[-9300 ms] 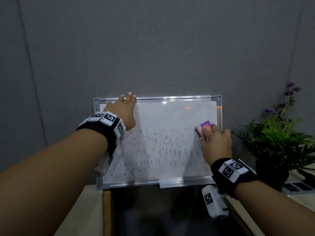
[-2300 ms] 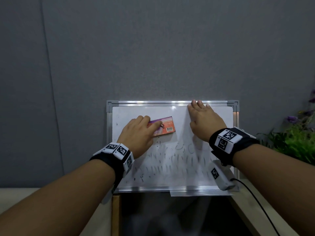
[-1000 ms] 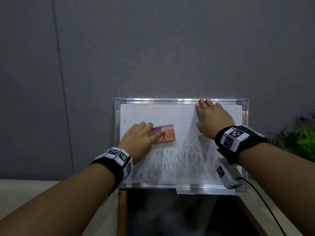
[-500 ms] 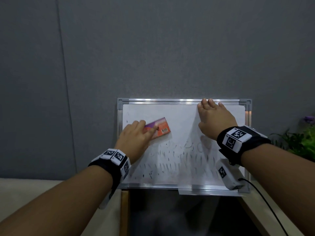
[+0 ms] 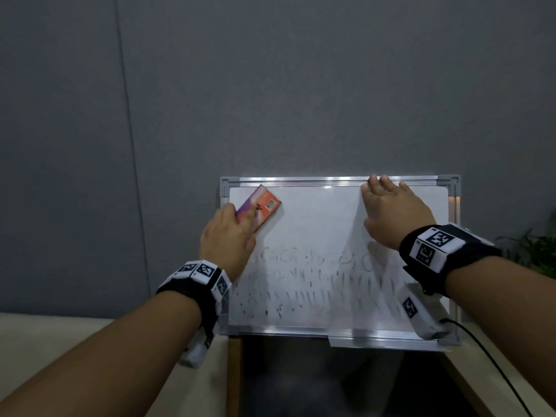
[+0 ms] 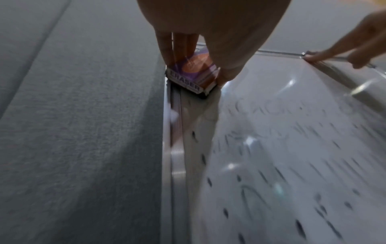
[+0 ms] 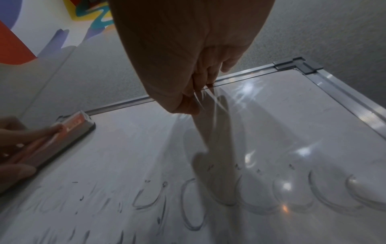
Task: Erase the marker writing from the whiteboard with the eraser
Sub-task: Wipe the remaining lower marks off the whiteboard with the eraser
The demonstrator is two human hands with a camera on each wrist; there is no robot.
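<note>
While the eraser (image 5: 258, 207) sits flat in the far left corner of the whiteboard (image 5: 319, 224), tilted, with one corner at the top rail and close beside the left rail, keep the felt face fully against the surface. Left hand (image 5: 227, 239): pinching the eraser, fingers (image 6: 177, 47) along one long edge and thumb on the other, as shown in the left wrist view. Right hand (image 5: 391, 212): flat on the board to the right of centre, fingers straight and close together, fingertips at the top rail, holding nothing. Far strip of the board: wiped white. Middle and near rows: faint loops and short dark strokes of marker writing (image 5: 316, 281) left across almost the full width; judged roughly a third done. For a good pass: draw the eraser from the left rail toward the right in straight, overlapping bands, working from far to near so that loosened ink is not dragged back over the white part. Square the block to the rail first, since a tilted block wipes a narrower band. Press evenly through thumb and fingers; uneven pressure is likely to leave streaks like those now on the near rows. Brace firmly with the right hand, as the board appears only to lean against the grey wall (image 5: 270, 85), and shift that hand off the loops beneath the wrist before reaching them.
</note>
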